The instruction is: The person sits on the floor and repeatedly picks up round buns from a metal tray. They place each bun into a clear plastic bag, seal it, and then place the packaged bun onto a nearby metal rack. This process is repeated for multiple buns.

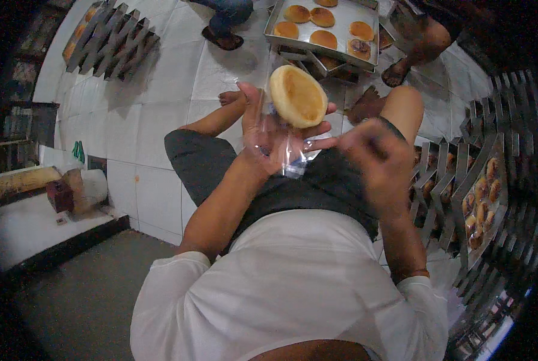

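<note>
Palm up, my left hand (269,135) supports a round bread bun (299,96) on its fingers. The bun's pale, golden-centred face is turned toward me. A clear plastic bag (294,155) lies across the palm and hangs below it; whether the bun is inside the bag cannot be made out. Just right of the left fingertips is my right hand (377,153), blurred, with its fingers bent. Whatever may be between those fingers is hidden. Beyond the hands, a metal baking tray (301,28) bears several golden buns (323,39).
More trays are stacked crosswise under the front one. Tray stacks stand at upper left (111,43) and along the right, where one tray (499,225) holds wrapped-looking breads (482,203). Other people's feet (223,39) are on the tiled floor (160,135). A low white ledge (38,234) is at left.
</note>
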{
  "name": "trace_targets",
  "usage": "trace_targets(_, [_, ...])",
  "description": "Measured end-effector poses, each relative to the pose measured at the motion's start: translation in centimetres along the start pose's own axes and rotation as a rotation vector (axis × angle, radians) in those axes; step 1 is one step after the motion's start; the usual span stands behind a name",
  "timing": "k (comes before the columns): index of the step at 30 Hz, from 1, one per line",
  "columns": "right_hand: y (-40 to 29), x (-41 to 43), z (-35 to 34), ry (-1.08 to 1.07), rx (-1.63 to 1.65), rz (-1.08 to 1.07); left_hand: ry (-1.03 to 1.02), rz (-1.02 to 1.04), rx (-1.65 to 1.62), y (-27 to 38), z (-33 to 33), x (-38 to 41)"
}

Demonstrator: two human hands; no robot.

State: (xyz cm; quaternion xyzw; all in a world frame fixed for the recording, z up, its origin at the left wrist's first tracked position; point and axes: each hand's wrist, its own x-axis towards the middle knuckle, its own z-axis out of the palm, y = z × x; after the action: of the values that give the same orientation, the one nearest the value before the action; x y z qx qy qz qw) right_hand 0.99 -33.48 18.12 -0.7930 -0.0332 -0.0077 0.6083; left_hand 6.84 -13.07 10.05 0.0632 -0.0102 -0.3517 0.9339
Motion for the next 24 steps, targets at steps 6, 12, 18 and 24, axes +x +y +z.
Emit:
trace_targets(6, [0.5, -1.6, 5.9, -0.232, -0.568, -0.396, -0.041, -0.030, -0.032, -0.8, 1.2, 0.6])
trace_targets(12, [-0.5, -2.2, 4.4, -0.802, -0.012, -0.271, 0.313, 0.061, 0.049, -2.1, -1.2, 2.2])
trace_targets(18, [-1.3, -2.0, -5.5, -0.187, -0.318, -0.428, 0.090, -0.248, -0.173, -6.1, 7.8, -0.8])
trace_targets(24, [7.0, -6.0, -9.1, -0.004, -0.166, 0.178, 0.471, -0.152, 0.716, -8.7, -0.5, 1.7])
